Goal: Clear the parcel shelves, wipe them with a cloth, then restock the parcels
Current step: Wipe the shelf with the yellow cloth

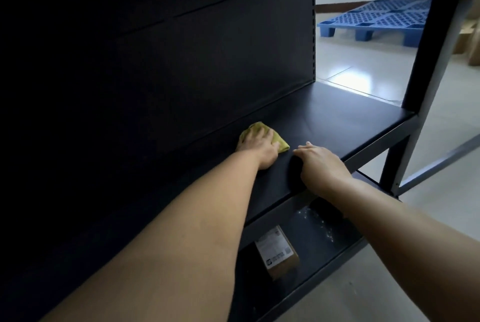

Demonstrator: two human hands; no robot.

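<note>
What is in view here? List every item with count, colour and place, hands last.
upper shelf: 1, black, centre, holds only the cloth
lower shelf: 1, black with pale specks, below the upper shelf
cloth: 1, yellow-green, on the upper shelf near the back panel
parcel: 1, brown with a white label, on the lower shelf
pallet: 1, blue, on the floor beyond the rack, upper right
cardboard boxes: brown, far right edge, count unclear
floor: pale and glossy, right side
left hand: 1, presses on the cloth
right hand: 1, rests on the upper shelf near its front edge, right of the cloth
</note>
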